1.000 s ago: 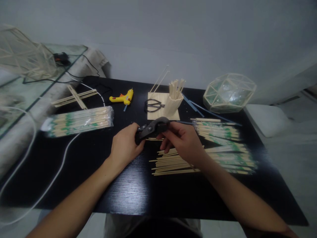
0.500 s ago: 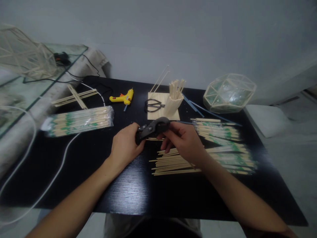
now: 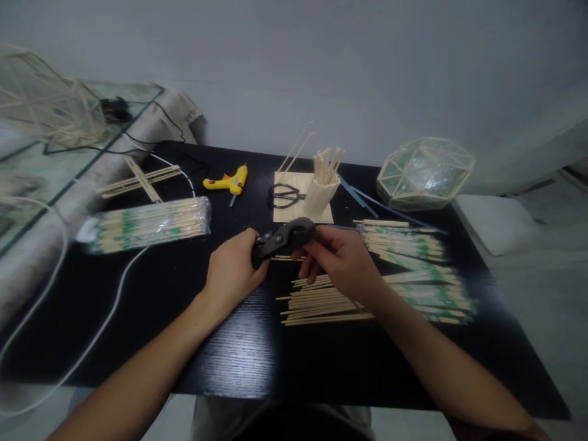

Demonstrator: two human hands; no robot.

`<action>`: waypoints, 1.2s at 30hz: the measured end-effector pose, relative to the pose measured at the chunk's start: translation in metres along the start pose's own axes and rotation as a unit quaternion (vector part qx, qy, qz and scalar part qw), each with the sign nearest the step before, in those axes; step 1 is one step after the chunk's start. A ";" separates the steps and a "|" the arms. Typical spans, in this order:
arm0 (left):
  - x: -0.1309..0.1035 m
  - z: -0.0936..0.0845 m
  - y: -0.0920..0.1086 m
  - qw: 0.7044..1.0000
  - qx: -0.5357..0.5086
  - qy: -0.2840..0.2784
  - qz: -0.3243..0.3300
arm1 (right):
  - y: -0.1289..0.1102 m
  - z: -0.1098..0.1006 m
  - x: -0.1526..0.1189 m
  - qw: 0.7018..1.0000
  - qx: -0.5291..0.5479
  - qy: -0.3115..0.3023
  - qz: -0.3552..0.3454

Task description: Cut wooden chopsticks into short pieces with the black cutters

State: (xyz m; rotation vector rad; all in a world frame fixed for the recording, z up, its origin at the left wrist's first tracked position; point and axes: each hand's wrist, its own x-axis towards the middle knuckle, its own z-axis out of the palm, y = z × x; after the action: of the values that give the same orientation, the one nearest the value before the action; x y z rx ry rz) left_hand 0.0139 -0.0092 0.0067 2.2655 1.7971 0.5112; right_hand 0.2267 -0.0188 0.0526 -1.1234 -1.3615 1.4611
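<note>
Over the middle of the black table, my left hand (image 3: 235,262) is closed round the handles of black hand shears (image 3: 281,237) with a curved, hooked jaw and a pivot bolt. The jaw points right, toward my right hand (image 3: 346,257). There the thumb and index finger are pinched together right at the jaw's tip, while the other fingers curl below. Anything small between those fingertips is hidden. Under my right hand and forearm lie loose wooden sticks (image 3: 316,303), fanned out of their clear and green wrapper (image 3: 425,294).
Behind the hands, a wooden board (image 3: 289,215) carries black scissors (image 3: 285,196) and a stick-built holder (image 3: 319,199) full of sticks. A yellow glue gun (image 3: 227,182) and a wrapped stick bundle (image 3: 151,225) lie left. A faceted glass-like frame (image 3: 425,174) stands back right. White cable (image 3: 122,288) crosses the left side.
</note>
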 end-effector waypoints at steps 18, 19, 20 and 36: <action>0.005 -0.002 0.001 0.973 -0.223 -0.013 -0.057 | 0.002 0.000 0.001 0.999 0.035 0.000 0.020; 0.005 -0.002 0.000 0.970 -0.234 -0.009 -0.059 | 0.003 0.000 0.001 0.999 0.039 -0.001 0.020; 0.005 -0.002 0.000 0.970 -0.236 -0.004 -0.058 | 0.004 0.000 0.001 0.999 0.043 -0.001 0.021; 0.002 0.004 -0.005 0.996 -0.080 0.023 0.033 | 0.003 0.000 0.001 0.999 -0.003 0.013 -0.032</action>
State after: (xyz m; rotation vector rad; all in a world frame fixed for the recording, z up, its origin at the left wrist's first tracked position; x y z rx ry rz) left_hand 0.0110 -0.0061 0.0012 2.2254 1.6425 0.6979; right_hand 0.2259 -0.0177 0.0499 -1.0894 -1.3724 1.3921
